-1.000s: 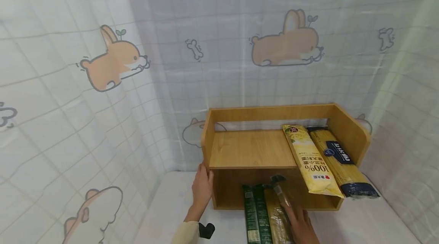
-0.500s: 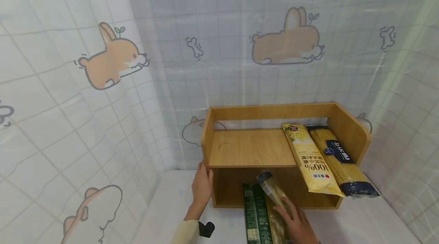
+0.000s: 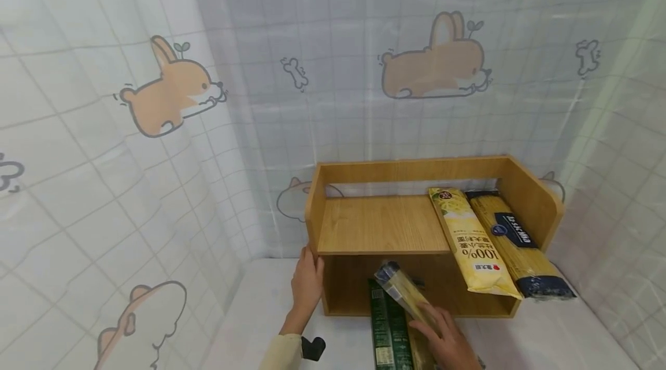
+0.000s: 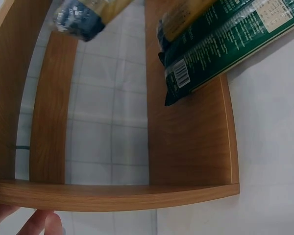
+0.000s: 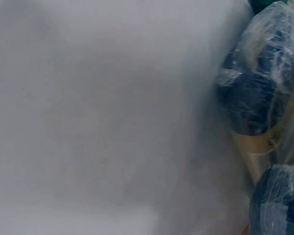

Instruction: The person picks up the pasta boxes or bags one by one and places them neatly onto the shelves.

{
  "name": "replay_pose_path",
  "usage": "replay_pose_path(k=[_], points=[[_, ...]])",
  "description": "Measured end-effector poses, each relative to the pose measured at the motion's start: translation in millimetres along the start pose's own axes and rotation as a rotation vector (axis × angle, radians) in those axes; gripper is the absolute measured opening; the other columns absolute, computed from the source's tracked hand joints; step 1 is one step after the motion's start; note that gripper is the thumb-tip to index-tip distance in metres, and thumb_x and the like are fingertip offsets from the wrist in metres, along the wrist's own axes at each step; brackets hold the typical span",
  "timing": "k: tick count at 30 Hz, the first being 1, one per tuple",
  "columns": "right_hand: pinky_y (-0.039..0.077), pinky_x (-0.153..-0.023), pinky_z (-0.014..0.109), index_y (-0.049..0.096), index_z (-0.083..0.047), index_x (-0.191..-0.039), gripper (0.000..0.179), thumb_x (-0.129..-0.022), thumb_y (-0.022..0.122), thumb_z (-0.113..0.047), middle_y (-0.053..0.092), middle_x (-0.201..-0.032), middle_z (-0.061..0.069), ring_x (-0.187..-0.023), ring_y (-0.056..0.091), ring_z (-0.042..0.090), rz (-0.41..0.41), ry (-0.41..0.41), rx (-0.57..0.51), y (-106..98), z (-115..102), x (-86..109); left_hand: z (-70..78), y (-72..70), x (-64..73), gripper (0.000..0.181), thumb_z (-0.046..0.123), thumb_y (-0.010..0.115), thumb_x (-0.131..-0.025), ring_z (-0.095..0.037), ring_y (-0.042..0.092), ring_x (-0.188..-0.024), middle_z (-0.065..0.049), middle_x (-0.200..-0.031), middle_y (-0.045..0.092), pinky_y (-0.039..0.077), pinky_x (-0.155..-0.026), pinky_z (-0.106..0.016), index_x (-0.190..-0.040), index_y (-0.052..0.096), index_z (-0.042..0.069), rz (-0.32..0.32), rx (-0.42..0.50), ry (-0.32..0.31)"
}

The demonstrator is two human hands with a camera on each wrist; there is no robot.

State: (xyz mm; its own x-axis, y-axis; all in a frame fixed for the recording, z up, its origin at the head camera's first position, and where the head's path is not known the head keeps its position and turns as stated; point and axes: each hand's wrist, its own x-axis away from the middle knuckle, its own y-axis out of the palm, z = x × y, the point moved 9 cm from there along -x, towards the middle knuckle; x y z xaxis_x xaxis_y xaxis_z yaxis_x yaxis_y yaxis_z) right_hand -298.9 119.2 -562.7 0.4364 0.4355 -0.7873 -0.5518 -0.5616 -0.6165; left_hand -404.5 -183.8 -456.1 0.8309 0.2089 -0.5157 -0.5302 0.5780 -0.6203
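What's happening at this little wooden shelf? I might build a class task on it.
A person's left hand grips the side panel of the wooden shelf. The right hand holds a dark-ended pasta pack, slanted at the lower compartment. Green packs lie partly inside there. A yellow pasta bag and a blue-ended pasta pack lie side by side on the upper board, toward the right.
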Motion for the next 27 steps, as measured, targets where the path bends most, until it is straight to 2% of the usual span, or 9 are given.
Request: replay_pose_path(k=[4,10,17,23,27], points=[[0.043,-0.074,0.018,0.066,-0.019,-0.132,0.049,-0.11,0.022,-0.023,0.057,-0.144,0.017,-0.122,0.046,0.017,0.015,-0.037,-0.046,-4,-4,-6.4,0.1,-1.8,-0.7,0.034,0.009,0.058,-0.099,-0.042,0.071,-0.09,-0.021,-0.111,0.067,0.055,-0.064,-0.055,-0.13,0.058,-0.006,0.009,0.001,-0.005],[0.044,-0.082,0.019,0.064,-0.021,-0.135,0.046,-0.111,0.024,-0.024,0.057,-0.144,0.018,-0.124,0.046,0.015,0.029,-0.068,-0.054,-8,-7,-9.1,-2.6,2.6,-1.1,0.038,0.012,0.056,-0.101,-0.043,0.071,-0.098,-0.024,-0.121,0.067,0.057,-0.07,-0.056,-0.134,0.056,-0.006,-0.004,0.003,-0.002],[0.043,-0.088,0.021,0.064,-0.016,-0.135,0.039,-0.112,0.033,-0.023,0.056,-0.146,0.021,-0.129,0.046,0.019,0.041,-0.109,-0.114,-16,-12,-11.4,-2.9,3.9,-2.1,0.039,0.012,0.057,-0.1,-0.043,0.071,-0.095,-0.023,-0.119,0.067,0.057,-0.068,-0.056,-0.136,0.056,-0.005,-0.001,0.005,0.007],[0.043,-0.099,0.023,0.062,-0.018,-0.136,0.04,-0.113,0.03,-0.026,0.055,-0.148,0.018,-0.133,0.046,0.02,0.034,-0.101,-0.065,-20,-10,-19.6,-2.0,3.8,-3.4,0.042,0.013,0.056,-0.101,-0.043,0.071,-0.099,-0.023,-0.12,0.067,0.057,-0.071,-0.057,-0.139,0.054,-0.005,-0.005,0.013,0.012],[0.034,-0.109,0.022,0.064,-0.015,-0.133,0.041,-0.113,0.03,-0.023,0.056,-0.146,0.018,-0.137,0.044,0.019,0.052,-0.114,-0.068,-23,-11,-21.2,-3.0,5.2,-1.1,0.041,0.011,0.056,-0.101,-0.042,0.071,-0.098,-0.022,-0.118,0.067,0.057,-0.07,-0.055,-0.138,0.054,-0.005,-0.01,0.018,0.006]])
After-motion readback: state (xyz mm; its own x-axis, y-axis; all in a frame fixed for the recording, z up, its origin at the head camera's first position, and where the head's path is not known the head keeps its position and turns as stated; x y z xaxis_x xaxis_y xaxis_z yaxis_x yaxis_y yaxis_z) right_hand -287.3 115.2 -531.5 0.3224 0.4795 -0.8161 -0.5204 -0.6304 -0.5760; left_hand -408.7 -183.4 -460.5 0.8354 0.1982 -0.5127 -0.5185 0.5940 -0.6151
